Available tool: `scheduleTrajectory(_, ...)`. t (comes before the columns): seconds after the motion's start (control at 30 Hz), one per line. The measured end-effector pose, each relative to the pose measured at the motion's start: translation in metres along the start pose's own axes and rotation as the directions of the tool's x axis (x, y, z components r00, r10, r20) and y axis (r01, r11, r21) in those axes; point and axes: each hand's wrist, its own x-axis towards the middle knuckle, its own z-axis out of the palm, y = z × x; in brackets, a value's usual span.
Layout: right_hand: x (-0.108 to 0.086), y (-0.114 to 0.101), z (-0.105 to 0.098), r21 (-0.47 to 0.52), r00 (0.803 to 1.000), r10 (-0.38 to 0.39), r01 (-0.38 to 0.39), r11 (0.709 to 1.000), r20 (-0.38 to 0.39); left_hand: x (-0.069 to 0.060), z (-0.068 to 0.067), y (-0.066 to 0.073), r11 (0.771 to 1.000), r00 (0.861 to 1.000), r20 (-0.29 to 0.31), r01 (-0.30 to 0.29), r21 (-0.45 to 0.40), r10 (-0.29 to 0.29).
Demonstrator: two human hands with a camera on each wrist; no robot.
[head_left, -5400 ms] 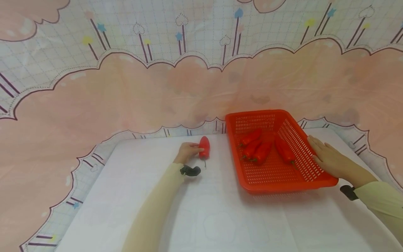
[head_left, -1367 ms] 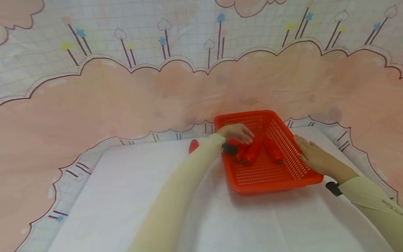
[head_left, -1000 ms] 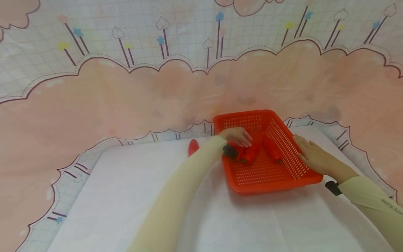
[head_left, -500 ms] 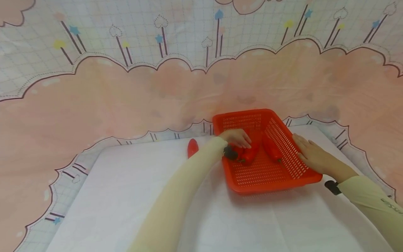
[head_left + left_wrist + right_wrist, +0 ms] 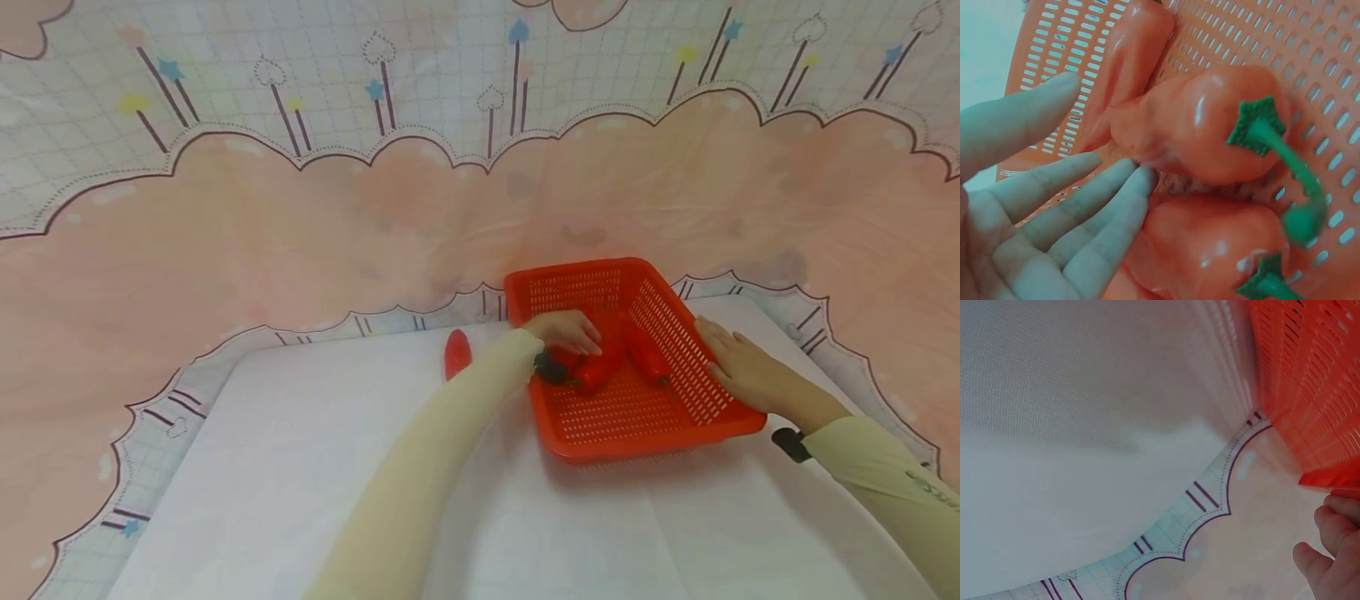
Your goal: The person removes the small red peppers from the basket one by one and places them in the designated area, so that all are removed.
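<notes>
Inside the red plastic basket (image 5: 660,433), my left hand (image 5: 564,330) hangs over several shiny red peppers (image 5: 597,371). In the left wrist view its fingers are extended with the thumb apart, and the palm holds nothing. The fingertips lie against or just beside the narrow end of a pepper (image 5: 1210,119) with a green stem; contact is hard to tell. My right hand (image 5: 738,367) rests with straight fingers along the basket's right side. One more red pepper (image 5: 457,356) lies on the table left of the basket, its lower end hidden behind my left sleeve.
The white-covered table (image 5: 300,433) runs in front of and left of the basket. A patterned pink cloth (image 5: 337,233) rises behind it. Both wrists carry a small black device (image 5: 551,367).
My left hand has released the pepper on the table and moved right into the basket. Lately it has sunk slightly toward the peppers. The right hand stays on the basket; the view shifted slightly.
</notes>
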Motion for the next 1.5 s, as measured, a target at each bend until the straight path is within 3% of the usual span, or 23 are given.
scheduleTrajectory(0.13, 0.0, -0.001, 0.0, 0.001, 1.0, 0.001, -0.001, 1.0, 0.002, 0.001, 0.001, -0.001, 0.998, 1.0, 0.011, 0.017, -0.058, -0.016)
scheduleTrajectory(0.63, 0.0, -0.002, -0.001, -0.012, 1.0, 0.01, -0.01, 1.0, 0.009, 0.007, 0.001, 0.001, 0.992, 0.991, 0.115, 0.075, -0.105, -0.063)
scheduleTrajectory(0.93, 0.0, -0.001, -0.001, -0.007, 1.0, 0.009, -0.009, 1.0, 0.01, 0.01, 0.008, 0.006, 0.98, 0.984, 0.109, 0.152, -0.13, -0.138)
scheduleTrajectory(1.2, 0.0, -0.001, -0.001, 0.004, 1.0, 0.008, -0.008, 1.0, 0.006, 0.011, 0.016, 0.01, 0.969, 0.972, 0.083, 0.229, -0.093, -0.222)
scheduleTrajectory(1.3, 0.001, -0.002, -0.001, 0.003, 1.0, 0.012, -0.012, 1.0, 0.009, 0.009, 0.018, 0.011, 0.972, 0.972, 0.088, 0.224, -0.07, -0.217)
scheduleTrajectory(1.5, 0.0, -0.003, -0.001, -0.005, 1.0, 0.015, -0.015, 1.0, 0.014, 0.006, 0.019, 0.01, 0.986, 0.983, 0.127, 0.147, -0.076, -0.136)
